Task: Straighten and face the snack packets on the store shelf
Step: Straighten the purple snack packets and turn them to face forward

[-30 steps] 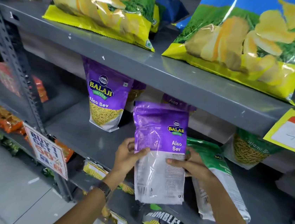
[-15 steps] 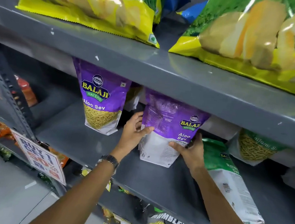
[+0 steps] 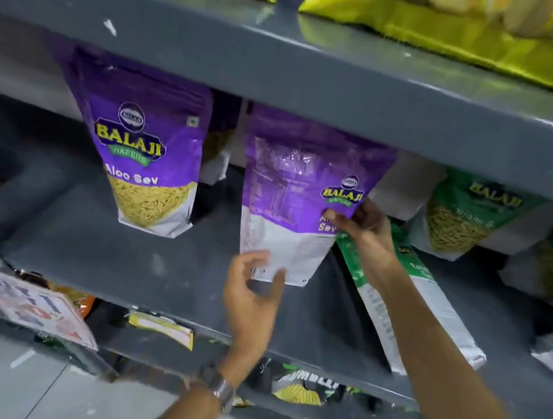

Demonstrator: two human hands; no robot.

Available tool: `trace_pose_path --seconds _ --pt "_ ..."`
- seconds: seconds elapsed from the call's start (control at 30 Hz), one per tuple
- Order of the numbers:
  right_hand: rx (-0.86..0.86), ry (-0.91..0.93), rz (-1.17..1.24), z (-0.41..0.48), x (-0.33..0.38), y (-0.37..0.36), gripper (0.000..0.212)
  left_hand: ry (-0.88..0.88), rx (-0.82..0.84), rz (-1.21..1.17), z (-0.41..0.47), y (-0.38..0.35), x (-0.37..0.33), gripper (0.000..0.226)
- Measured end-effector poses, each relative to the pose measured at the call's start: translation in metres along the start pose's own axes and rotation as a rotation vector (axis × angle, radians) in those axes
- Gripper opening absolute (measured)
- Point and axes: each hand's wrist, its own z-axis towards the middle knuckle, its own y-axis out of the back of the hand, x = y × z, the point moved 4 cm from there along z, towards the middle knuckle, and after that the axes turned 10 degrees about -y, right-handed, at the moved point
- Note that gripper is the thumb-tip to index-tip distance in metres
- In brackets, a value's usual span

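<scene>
- The purple-and-white Aloo Sev pouch with its printed back panel outward now stands upright on the grey metal middle shelf; a second ago it was held out in front of the shelf in both hands, and half a second ago it was being pushed in.
- The right hand pinches the pouch's right edge near the logo, thumb on the face and fingers behind.
- The left hand has let go of the pouch's side and dropped to its near bottom corner, fingers spread and loose; whether the fingertips touch the corner or hang just in front is blurred.
- To the left, well apart, stands a matching purple Aloo Sev pouch showing its front and a window of yellow sev, squarely faced.
- Just right of the held pouch, a green-and-white snack pouch lies tipped over, its bottom toward the shelf's near edge.
- Judgement: the pouch is placed in the row but shows its back, so it likely needs turning to match its neighbour; the fallen green pouch also needs standing up.
- Risk: the pouch may topple once the right hand lets go.
</scene>
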Motion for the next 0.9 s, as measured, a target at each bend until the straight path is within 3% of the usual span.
trace_pose_path --seconds 0.17,0.3,0.47,0.63,0.7,0.8,0.9 --pt "-0.134 0.042 -0.013 -0.01 -0.003 -0.003 0.037 -0.065 0.228 0.19 -0.014 -0.019 0.012 0.068" --pt "-0.198 0.104 -0.057 -0.026 0.0 -0.007 0.04 -0.121 0.372 0.206 -0.011 -0.027 0.018 0.091" --pt "-0.182 0.084 -0.227 -0.043 0.009 -0.022 0.037 0.054 0.468 0.152 0.013 -0.039 0.038 0.131" --pt "-0.029 0.033 -0.22 -0.051 0.013 -0.03 0.027 0.071 0.446 0.136 0.05 -0.036 0.051 0.115" --pt "-0.094 0.062 -0.17 -0.044 0.018 -0.023 0.029 0.064 0.439 0.149 0.059 -0.029 0.054 0.103" --pt "-0.287 0.065 -0.076 -0.024 0.016 -0.008 0.049 0.103 0.495 0.152 0.069 -0.018 0.064 0.099" --pt "-0.273 -0.058 -0.03 -0.008 0.005 -0.005 0.078 0.221 0.56 0.037 0.082 -0.004 0.075 0.104"
